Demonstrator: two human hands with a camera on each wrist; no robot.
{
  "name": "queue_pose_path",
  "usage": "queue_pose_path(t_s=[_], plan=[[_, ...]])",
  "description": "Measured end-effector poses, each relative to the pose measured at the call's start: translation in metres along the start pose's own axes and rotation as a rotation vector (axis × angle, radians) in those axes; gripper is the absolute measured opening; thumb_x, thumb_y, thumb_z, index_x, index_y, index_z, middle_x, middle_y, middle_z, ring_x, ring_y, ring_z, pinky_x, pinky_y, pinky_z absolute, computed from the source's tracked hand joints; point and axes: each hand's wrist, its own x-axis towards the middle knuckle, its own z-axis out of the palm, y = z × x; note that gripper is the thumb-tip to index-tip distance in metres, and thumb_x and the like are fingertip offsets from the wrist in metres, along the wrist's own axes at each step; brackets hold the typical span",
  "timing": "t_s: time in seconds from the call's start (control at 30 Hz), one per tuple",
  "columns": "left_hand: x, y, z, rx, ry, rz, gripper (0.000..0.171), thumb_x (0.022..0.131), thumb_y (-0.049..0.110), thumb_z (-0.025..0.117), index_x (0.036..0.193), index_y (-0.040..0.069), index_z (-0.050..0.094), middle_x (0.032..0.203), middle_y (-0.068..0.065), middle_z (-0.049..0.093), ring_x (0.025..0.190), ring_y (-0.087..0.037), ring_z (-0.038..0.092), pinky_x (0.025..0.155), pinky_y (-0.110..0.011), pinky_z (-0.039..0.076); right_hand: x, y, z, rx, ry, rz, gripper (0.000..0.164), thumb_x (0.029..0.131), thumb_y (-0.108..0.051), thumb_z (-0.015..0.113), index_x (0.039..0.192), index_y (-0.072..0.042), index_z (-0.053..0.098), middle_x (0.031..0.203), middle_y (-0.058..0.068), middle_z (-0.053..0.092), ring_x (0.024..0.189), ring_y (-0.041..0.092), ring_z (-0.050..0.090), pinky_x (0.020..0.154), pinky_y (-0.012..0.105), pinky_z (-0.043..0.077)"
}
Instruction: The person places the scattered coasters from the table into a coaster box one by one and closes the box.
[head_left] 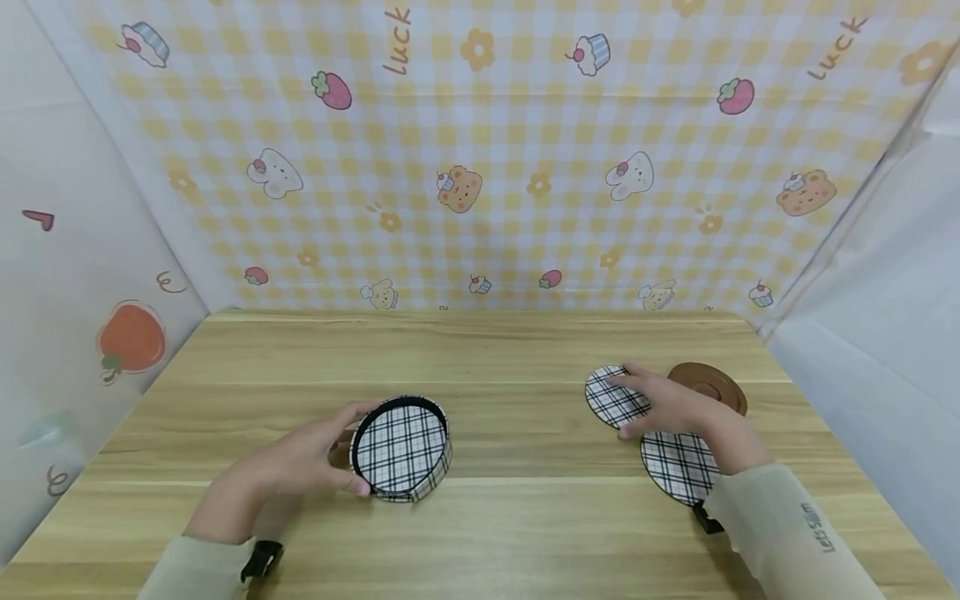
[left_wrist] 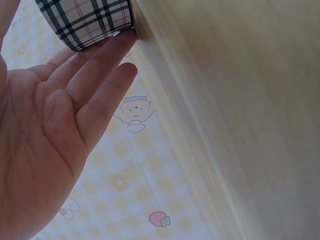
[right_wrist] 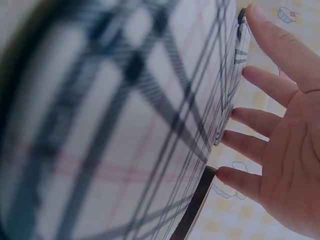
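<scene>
Wood-grain tabletop (head_left: 517, 533) across the lower half of the head view; yellow-checked backdrop cloth (head_left: 517, 233) behind, printed with bears, flowers, strawberries and cupcakes.

Left hand (head_left: 307, 458), lower left of centre: thumb on the near rim of a round plaid holder (head_left: 432, 478), fingers against its left side, so the holder sits between the two. Left wrist view: little finger apart from the others, remaining fingers close together, tips against the holder's wall, partly hidden. Holder stands just below frame centre, black inner lining, a plaid disc face showing inside; whether a loose coaster or the holder's floor, cannot tell.

Right hand (head_left: 667, 408), right of frame: fingers fairly straight and spread, thumb out to the side, tips touching the upper plaid coaster (head_left: 604, 402). Right wrist view agrees; the gap between fingertips is plain there. Lower plaid coaster (head_left: 678, 467) lies below the hand, partly under the wrist. Brown round coaster (head_left: 701, 375) just beyond the hand, upper right, partly covered by it.

Pale sleeves (head_left: 795, 521) on both arms, dark lettering on the right one. Black strap (head_left: 261, 560) at the left wrist.
</scene>
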Motion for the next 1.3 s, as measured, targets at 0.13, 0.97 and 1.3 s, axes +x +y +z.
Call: queue_pose_path(t_s=[0.13,0.97,1.3], plan=[[-0.0008,0.0002,0.0002,-0.002,0.001,0.003,0.100,0.074,0.031,0.085,0.152,0.007,0.028,0.149,-0.027,0.044,0.127,-0.055,0.050,0.104,-0.066,0.044,0.0022,-0.0007,0.0018,-0.010,0.011,0.015,0.085,0.084,-0.035,0.079,0.153,-0.010,0.037,0.162,0.031,0.011,0.144,0.059,0.016,0.107,0.073,0.033],[-0.0010,-0.0004,0.0019,0.002,0.004,0.000,0.101,0.075,0.033,0.084,0.153,0.005,0.027,0.150,-0.028,0.043,0.129,-0.054,0.048,0.106,-0.066,0.042,0.0083,-0.0034,0.0010,-0.129,0.099,-0.025,0.079,0.079,-0.046,0.080,0.144,-0.012,0.052,0.151,0.032,0.037,0.134,0.055,0.036,0.098,0.068,0.044],[0.0001,0.0010,-0.0002,0.023,0.006,-0.005,0.100,0.075,0.034,0.084,0.152,0.005,0.028,0.147,-0.028,0.046,0.128,-0.054,0.050,0.104,-0.065,0.044,0.0064,-0.0102,-0.0018,-0.136,0.145,-0.040,0.075,0.081,-0.043,0.080,0.144,-0.013,0.053,0.152,0.032,0.036,0.137,0.057,0.032,0.101,0.074,0.038]])
